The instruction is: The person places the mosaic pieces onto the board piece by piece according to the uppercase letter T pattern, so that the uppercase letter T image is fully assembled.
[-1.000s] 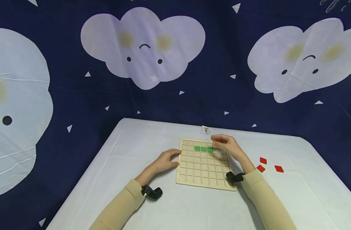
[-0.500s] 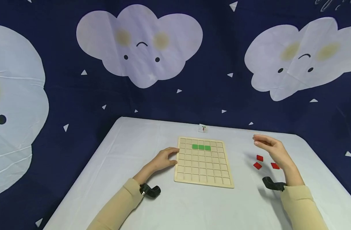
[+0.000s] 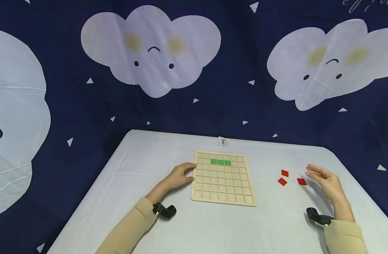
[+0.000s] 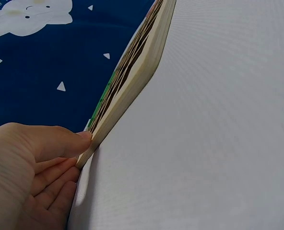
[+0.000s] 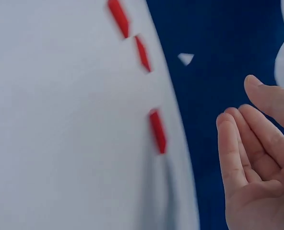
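A square wooden grid board lies on the white table, with three green tiles side by side in one of its far rows. My left hand touches the board's left edge with thumb and fingertips spaced along it; in the left wrist view the thumb tip is right at the rim. To the right of the board lie three loose red tiles. My right hand hovers above the table just right of them, fingers loosely extended and holding nothing, as the right wrist view confirms.
A small printed card with a coloured pattern lies behind the board near the table's back edge. Behind the white-covered table hangs a dark blue cloth with clouds and triangles.
My right hand has moved away from above the board's far right corner, passing over the red tiles to their right side. My left hand stays at the board's edge.
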Action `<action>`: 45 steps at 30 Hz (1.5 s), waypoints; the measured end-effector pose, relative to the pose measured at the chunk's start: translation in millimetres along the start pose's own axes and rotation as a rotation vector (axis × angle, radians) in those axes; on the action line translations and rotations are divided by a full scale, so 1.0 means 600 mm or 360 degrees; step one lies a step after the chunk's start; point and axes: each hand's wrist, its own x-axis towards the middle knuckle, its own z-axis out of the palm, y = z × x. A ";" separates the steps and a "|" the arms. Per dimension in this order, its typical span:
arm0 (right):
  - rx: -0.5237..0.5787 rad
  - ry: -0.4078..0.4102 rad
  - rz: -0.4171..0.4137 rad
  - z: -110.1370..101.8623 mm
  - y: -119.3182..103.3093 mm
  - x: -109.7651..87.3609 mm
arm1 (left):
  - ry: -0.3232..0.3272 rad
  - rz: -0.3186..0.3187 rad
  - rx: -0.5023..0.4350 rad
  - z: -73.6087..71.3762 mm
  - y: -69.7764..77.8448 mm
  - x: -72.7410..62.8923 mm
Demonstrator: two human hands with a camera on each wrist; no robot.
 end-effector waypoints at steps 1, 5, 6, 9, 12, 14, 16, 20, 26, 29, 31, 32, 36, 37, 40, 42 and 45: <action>0.0008 0.0019 0.0025 0.003 0.008 -0.001 | -0.0002 -0.0004 0.0001 0.000 0.000 0.000; -0.0049 0.0067 0.0111 0.017 0.035 -0.002 | -0.0006 -0.0006 -0.0007 0.001 -0.001 -0.001; -0.0073 0.0077 0.0122 0.021 0.039 -0.002 | -0.0006 -0.0007 -0.0009 0.002 -0.001 -0.001; -0.0160 0.0106 0.0130 0.026 0.048 -0.003 | -0.0004 -0.0005 -0.0016 0.002 -0.001 0.000; -0.0309 0.0130 0.0107 0.029 0.051 -0.004 | -0.0002 -0.0007 -0.0019 0.002 -0.001 0.000; -0.0413 0.0128 0.0071 0.033 0.051 -0.004 | -0.0002 -0.0008 -0.0019 0.001 -0.001 0.000; -0.0523 0.0133 0.0022 0.038 0.051 -0.004 | 0.0000 -0.0007 -0.0021 0.001 -0.001 0.000; -0.0653 0.0162 -0.0051 0.046 0.054 0.000 | 0.0000 -0.0004 -0.0021 -0.001 -0.001 0.000; -0.0733 0.0224 -0.0117 0.043 0.059 -0.001 | -0.0005 0.0001 -0.0006 -0.002 0.000 0.000; -0.0733 0.0248 -0.0165 0.039 0.059 -0.002 | -0.0008 0.0013 -0.0010 -0.003 0.001 -0.001; -0.0736 0.0253 -0.0190 0.036 0.060 -0.002 | -0.0003 0.0019 -0.0011 -0.003 0.002 -0.002; -0.0735 0.0260 -0.0202 0.035 0.059 -0.002 | -0.0004 0.0015 -0.0011 -0.003 0.002 -0.002; -0.0665 0.0279 -0.0193 0.026 0.047 0.003 | 0.0004 0.0019 -0.0016 -0.002 0.002 -0.002; -0.0627 0.0283 -0.0187 0.023 0.041 0.004 | 0.0003 0.0019 -0.0018 -0.002 0.002 -0.002; -0.0508 0.0274 -0.0172 0.015 0.019 0.009 | 0.0002 0.0015 -0.0019 -0.002 0.000 -0.001; -0.0427 0.0251 -0.0178 0.013 0.004 0.013 | 0.0001 0.0012 -0.0012 -0.001 -0.001 0.000; -0.0315 0.0192 -0.0204 0.019 -0.015 0.019 | 0.0003 0.0007 -0.0017 0.000 -0.001 0.001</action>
